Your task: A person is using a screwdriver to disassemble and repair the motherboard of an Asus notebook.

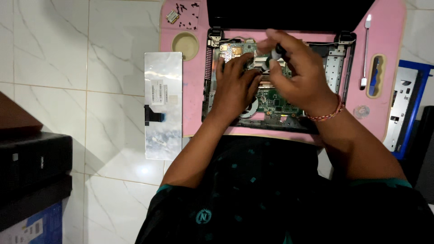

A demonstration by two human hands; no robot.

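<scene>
- Where the pink work mat (384, 27) lies on the white tiled floor (68, 68), an opened laptop base (278, 81) sits at the mat's middle, its green circuit board (275, 101) exposed and its dark screen (289, 13) at the far edge.
- Left hand (235, 83): fingers spread and pressed flat on the board, grasping nothing.
- Right hand (296, 68): fingers curled around a screwdriver (273, 56), which is held over the far part of the board; a beaded wristband (327, 113) circles the wrist.
- Detached keyboard (162, 106): face down, overhanging the mat's left edge.
- Loose black screws (185, 16): far left corner of the mat.
- White tool (365, 49): near the right edge.
</scene>
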